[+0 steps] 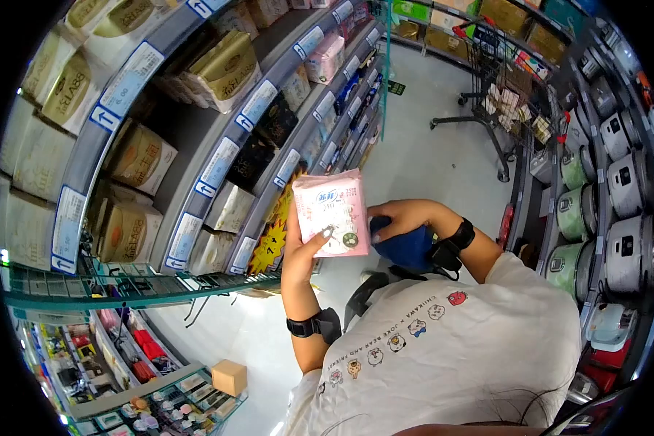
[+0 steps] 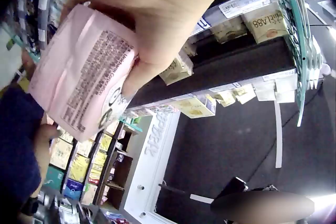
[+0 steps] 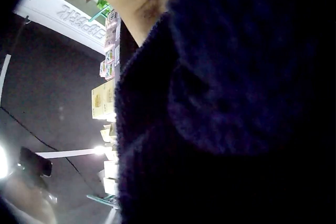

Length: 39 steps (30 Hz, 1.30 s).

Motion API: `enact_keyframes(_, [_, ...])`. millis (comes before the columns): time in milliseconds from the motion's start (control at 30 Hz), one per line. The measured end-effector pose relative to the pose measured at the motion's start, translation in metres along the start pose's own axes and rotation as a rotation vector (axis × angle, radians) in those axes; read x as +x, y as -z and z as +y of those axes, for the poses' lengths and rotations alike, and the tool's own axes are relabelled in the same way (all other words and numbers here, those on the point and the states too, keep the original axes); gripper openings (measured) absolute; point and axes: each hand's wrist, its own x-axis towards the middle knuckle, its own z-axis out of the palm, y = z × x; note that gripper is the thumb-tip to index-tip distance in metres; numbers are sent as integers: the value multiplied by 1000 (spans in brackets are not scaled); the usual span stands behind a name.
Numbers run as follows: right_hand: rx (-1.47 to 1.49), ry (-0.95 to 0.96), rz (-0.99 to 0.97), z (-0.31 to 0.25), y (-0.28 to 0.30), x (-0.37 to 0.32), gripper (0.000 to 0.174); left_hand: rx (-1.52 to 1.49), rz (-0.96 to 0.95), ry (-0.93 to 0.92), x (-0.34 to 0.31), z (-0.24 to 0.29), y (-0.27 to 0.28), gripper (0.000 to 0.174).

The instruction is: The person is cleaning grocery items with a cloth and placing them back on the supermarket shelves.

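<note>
A pink soft plastic pack with a blue logo is upright in front of my chest. My left hand holds it from its left side, thumb pressed across the lower front. In the left wrist view, rows of small print show on a pink face of the pack. My right hand is close to the pack's right edge, gripping a dark blue fuzzy cloth. That cloth fills most of the right wrist view and hides the fingers there.
Shelves of packaged tissues with blue-white price tags run along the left. A shopping cart holding packs stands ahead on the aisle floor. Rice cookers line the right-hand shelf. A cardboard box sits at the lower left.
</note>
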Motion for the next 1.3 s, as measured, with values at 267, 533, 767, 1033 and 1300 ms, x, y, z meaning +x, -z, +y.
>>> enact_keyframes(267, [-48,-22,41,1,11,-4,77,227,-36,-25,28,-12,-10,86])
enact_keyframes(533, [90,-56,139,36,37,-43,75,473,-135,-9,73,-47,-54,86])
enact_keyframes(767, [205,-134,254,101,60,-80,50,824,-243,-81,114,-67,-121,92])
enact_keyframes(1033, [177,59,453,154,102,-132,53,1081,-215,-149,154,-96,-205,102])
enact_keyframes(1300, [-23,-59,753,185,122,-170,62,1140,-165,-215,182,-137,-253,114])
